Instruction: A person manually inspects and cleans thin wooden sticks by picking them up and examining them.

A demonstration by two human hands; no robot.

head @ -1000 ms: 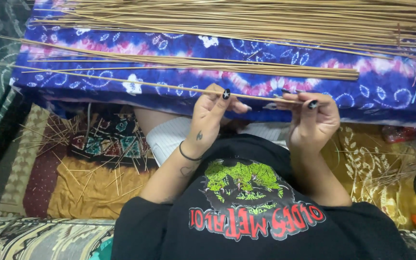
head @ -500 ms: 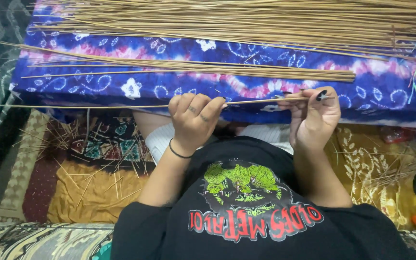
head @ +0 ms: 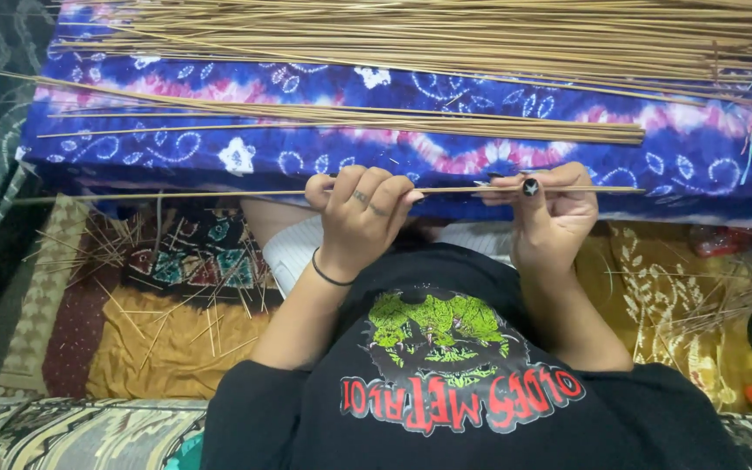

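Note:
I hold one long thin tan stick (head: 176, 195) level in front of my chest, above my lap. My left hand (head: 360, 218) is curled in a fist around it near its middle, with a black band on that wrist. My right hand (head: 554, 213) pinches the stick near its right end between thumb and fingers; the nails are dark. The stick reaches far out to the left past my left hand.
A blue, pink and white tie-dye cloth (head: 219, 157) lies just beyond my hands. On it rests a small row of similar sticks (head: 393, 117), with a large pile of sticks (head: 480, 35) farther back. Short broken pieces litter the patterned mat (head: 176, 296) at left.
The stick has come down from a tilt over the cloth to level in front of me. My left hand has closed from a fingertip pinch into a fist around it.

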